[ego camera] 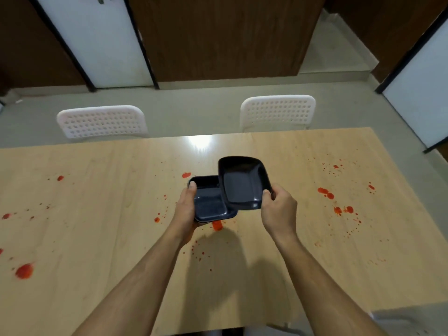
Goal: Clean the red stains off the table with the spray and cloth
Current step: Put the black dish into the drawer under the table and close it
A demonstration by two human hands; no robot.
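Clearing step, by the look of it: two dark dishes held up over mid-frame, wiping not yet begun. Left hand (186, 204) gripping lower dish (208, 204), thumb on its far rim, fingers curled beneath. Right hand (278, 209) pinching upper dish (242, 183) at its near corner, dish tilted and overlapping the lower one, seemingly about to nest.

Red stains (24, 271) scattered over the tabletop (121, 238): large blot lower left, drops at left edge, cluster right of centre, one blot just under the lower dish, specks beneath the forearms. Spray and cloth not in view; location unknown.

Next move, as judged: stack dishes, set them somewhere off the stained wood, then fetch spray and cloth. Any put-down spot on the tabletop risks smearing sauce onto dish bottoms.

Edges: far edge running across upper middle, two white chairs (101, 121) tucked just behind it. Right edge slanting down toward lower right corner. Near edge at bottom of frame. Plenty of bare wood around both arms; floor open beyond chairs.
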